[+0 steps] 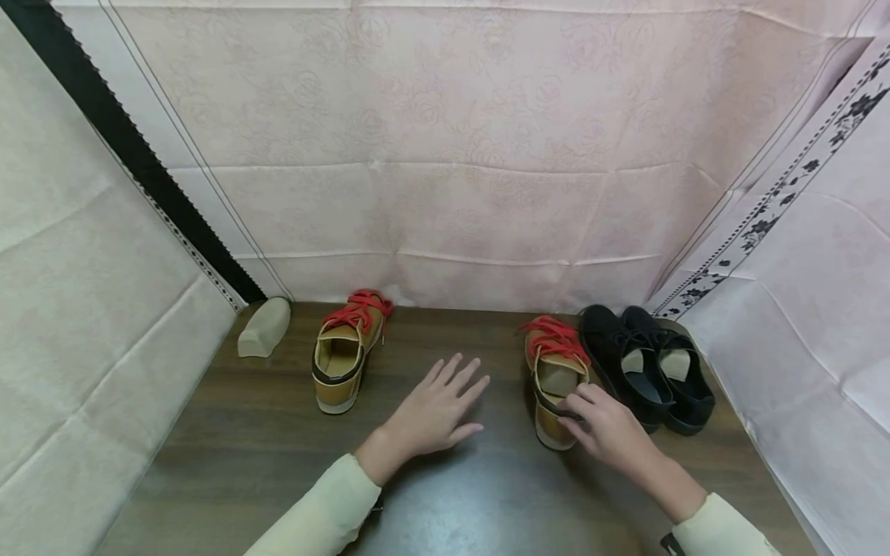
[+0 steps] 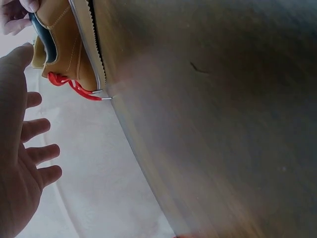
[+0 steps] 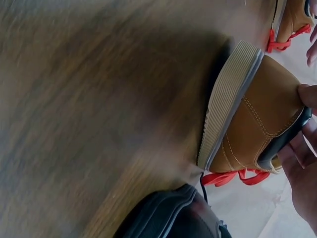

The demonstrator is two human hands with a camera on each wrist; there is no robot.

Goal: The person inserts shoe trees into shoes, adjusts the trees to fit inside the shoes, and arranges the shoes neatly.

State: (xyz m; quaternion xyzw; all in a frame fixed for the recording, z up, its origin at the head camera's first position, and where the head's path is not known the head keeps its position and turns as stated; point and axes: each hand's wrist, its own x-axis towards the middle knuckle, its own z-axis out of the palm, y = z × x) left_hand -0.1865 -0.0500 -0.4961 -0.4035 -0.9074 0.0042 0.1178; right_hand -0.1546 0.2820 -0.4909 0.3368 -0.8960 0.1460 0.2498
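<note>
My right hand (image 1: 605,425) pinches the heel collar of a tan shoe (image 3: 262,109) with red laces, thumb on one side and fingers on the other. A pale beige piece (image 1: 558,378) shows within that shoe's opening. My left hand (image 1: 434,409) is held over the floor to the left of this shoe, its fingers spread and holding nothing. Farther left stands the matching tan shoe (image 1: 341,359), also laced in red, with its toe toward the back wall. In the left wrist view, the gripped shoe (image 2: 67,42) appears beyond the left hand (image 2: 20,148).
A pair of black shoes (image 1: 619,363) stands close to the right of the gripped shoe, with pale pieces inside. At the far left lies a beige block-like insert (image 1: 265,328). Patterned white sheeting (image 1: 452,154) walls in the brown wood-look floor (image 1: 278,479) on three sides.
</note>
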